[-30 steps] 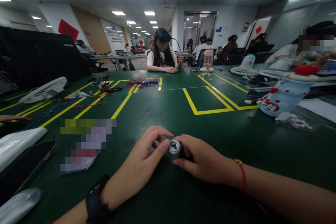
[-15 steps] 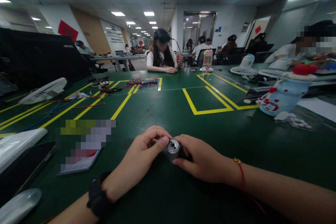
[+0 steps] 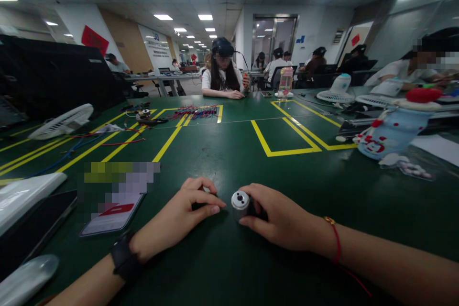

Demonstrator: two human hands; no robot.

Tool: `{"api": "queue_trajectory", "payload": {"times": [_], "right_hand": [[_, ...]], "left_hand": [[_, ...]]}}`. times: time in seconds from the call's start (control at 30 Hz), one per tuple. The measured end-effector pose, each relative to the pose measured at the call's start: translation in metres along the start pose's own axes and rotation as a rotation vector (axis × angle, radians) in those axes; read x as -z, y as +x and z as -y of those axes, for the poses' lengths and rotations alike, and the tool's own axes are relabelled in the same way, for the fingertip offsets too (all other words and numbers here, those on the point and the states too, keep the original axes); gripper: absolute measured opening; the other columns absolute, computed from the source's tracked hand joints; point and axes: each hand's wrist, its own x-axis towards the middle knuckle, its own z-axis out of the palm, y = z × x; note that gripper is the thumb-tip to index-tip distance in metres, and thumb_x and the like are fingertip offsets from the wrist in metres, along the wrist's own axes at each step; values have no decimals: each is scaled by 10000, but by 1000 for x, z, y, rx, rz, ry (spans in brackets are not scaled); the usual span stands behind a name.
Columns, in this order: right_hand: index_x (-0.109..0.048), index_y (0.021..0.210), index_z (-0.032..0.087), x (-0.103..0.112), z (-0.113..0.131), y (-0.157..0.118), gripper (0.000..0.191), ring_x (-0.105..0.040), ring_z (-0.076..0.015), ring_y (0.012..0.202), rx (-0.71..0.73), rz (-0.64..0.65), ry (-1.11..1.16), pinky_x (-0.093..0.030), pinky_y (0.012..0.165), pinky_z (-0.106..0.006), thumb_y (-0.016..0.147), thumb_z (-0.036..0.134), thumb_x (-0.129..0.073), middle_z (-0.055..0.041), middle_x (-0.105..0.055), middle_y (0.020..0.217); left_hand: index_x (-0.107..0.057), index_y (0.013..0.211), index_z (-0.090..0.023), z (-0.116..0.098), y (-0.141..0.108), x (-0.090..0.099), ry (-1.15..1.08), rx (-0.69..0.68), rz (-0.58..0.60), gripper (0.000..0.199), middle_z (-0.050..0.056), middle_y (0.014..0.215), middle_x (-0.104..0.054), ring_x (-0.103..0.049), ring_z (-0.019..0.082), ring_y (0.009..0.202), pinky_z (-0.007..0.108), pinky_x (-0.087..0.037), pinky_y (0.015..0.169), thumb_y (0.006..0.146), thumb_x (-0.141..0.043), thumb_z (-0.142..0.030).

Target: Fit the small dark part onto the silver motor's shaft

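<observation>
A small silver DC motor (image 3: 240, 204), a metal cylinder with dark holes in its round end face, stands upright on the green table. My right hand (image 3: 276, 215) grips it from the right, thumb at the near side and fingers round the back. Just left of the motor, my left hand (image 3: 195, 205) holds nothing; its fingers are loosely bent and apart, with the tips a short gap from the metal. The motor's lower right side is hidden by my right hand.
A phone (image 3: 120, 215) lies left of my left hand, near a computer mouse (image 3: 30, 279). Yellow tape (image 3: 267, 146) marks the table. Bundled wires (image 3: 197, 112) lie farther back. A blue cup (image 3: 392, 131) stands at right. A person (image 3: 224, 74) sits opposite.
My left hand has let go of the motor and drawn back to the left. My right hand keeps its hold on the motor.
</observation>
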Motion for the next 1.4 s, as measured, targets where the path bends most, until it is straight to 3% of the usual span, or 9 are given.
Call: {"api": "queue_trajectory", "payload": {"times": [0.17, 0.33, 0.57, 1.0, 1.17, 1.3, 1.4], "right_hand": [[-547, 1103, 192, 0, 0, 0, 309, -484, -165, 742, -8, 0, 0, -413, 647, -295, 816, 232, -652, -36, -569, 921], [-540, 1118, 192, 1, 1, 0, 320, -492, -165, 756, -4, 5, 6, -417, 656, -296, 821, 239, -650, -39, -574, 953], [-547, 1113, 192, 0, 1, 0, 315, -499, -166, 748, -8, 0, 6, -423, 645, -297, 818, 229, -652, -44, -583, 946], [-535, 1109, 200, 1, 0, 1, 314, -491, -165, 752, -21, 12, 4, -414, 648, -299, 821, 243, -654, -30, -576, 941], [-532, 1115, 205, -1, 0, 0, 320, -481, -163, 739, -19, 10, 4, -408, 644, -298, 819, 233, -651, -24, -567, 923], [-532, 1115, 206, -1, 0, -1, 322, -478, -163, 737, -14, 10, 7, -403, 639, -292, 817, 223, -653, -25, -566, 922], [-538, 1102, 204, -1, 0, -1, 307, -476, -163, 732, -20, 13, 0, -399, 634, -289, 817, 224, -651, -23, -563, 909]], "left_hand": [[-739, 951, -367, 0, 1, 0, 5, -27, 14, 167, 17, 1044, -601, -501, 244, 1006, 377, -381, 893, 853, -611, -326], [-697, 1028, -305, -4, 2, 5, -122, 51, -12, 210, 22, 1064, -614, -533, 229, 1012, 353, -392, 906, 895, -536, -325], [-583, 871, -199, -3, 0, 1, -286, 247, -171, 228, 3, 807, -590, -538, 182, 741, 283, -429, 659, 881, -516, -417], [-539, 806, -199, -5, -2, -2, -201, 161, -111, 192, -16, 756, -551, -511, 164, 701, 273, -388, 629, 898, -495, -362], [-591, 931, -221, -10, -4, -2, -71, 90, -31, 148, 10, 864, -607, -546, 200, 807, 309, -410, 707, 828, -607, -325], [-614, 872, -221, -8, -3, -3, 73, 12, -10, 81, 10, 896, -615, -542, 211, 858, 339, -397, 780, 815, -625, -277], [-618, 865, -220, -9, -2, -1, 36, 33, 1, 79, 6, 884, -608, -547, 197, 832, 322, -413, 750, 858, -585, -291]]}}
